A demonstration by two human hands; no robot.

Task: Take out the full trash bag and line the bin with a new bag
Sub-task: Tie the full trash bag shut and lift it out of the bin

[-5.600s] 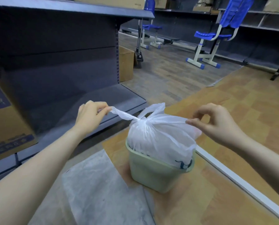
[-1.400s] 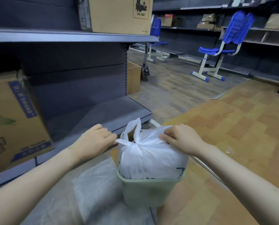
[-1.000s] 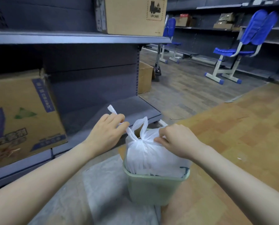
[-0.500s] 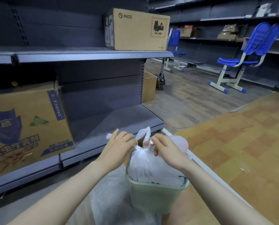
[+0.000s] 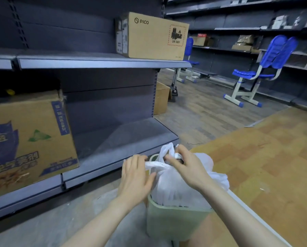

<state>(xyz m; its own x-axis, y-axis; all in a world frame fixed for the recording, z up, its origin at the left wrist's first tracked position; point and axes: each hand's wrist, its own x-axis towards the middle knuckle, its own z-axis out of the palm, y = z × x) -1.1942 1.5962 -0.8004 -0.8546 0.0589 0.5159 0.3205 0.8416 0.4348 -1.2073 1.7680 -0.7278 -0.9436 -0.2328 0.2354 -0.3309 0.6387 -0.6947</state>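
A small pale green bin (image 5: 174, 223) stands on the floor at the bottom middle. A full white trash bag (image 5: 174, 189) bulges out of its top, with its two handle strips gathered above it. My left hand (image 5: 135, 177) lies against the bag's left side, one strip running across its fingers. My right hand (image 5: 186, 166) pinches the knotted strips at the top of the bag. A pale translucent sheet (image 5: 102, 204), perhaps a bag, lies flat on the floor left of the bin, partly hidden by my left arm.
A dark metal shelf unit (image 5: 99, 63) stands close on the left, holding a PICO carton (image 5: 152, 35) above and a large printed carton (image 5: 28, 139) low down. A white floor strip (image 5: 256, 216) runs right of the bin. Blue chairs (image 5: 258, 72) stand far right.
Both hands have come together on the bag's top strips; earlier they held the strips pulled apart. My view has tilted upward, showing more shelving.
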